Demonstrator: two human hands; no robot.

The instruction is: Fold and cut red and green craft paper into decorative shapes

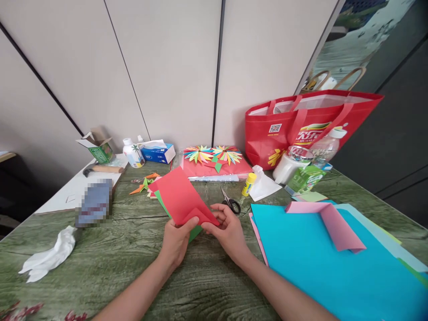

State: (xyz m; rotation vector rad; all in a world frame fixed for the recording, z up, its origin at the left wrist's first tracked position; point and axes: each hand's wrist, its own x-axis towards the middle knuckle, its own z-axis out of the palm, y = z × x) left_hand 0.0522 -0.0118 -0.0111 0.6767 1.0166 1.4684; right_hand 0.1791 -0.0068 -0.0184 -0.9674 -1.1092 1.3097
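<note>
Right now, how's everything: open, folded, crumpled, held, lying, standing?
Red paper sheet: held by left hand and right hand
Green cardboard box, left: open
Red shopping bag: standing, top open
Clear plastic bottle: white cap on
Yellow glue stick: standing
Black-handled metal scissors: lying
Pink paper strip: folded, on blue paper
Wooden-handled hammer: lying
White tissue, left: crumpled

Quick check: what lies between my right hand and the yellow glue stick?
The black-handled scissors lie between the right hand and the yellow glue stick, as the head view shows.
</note>
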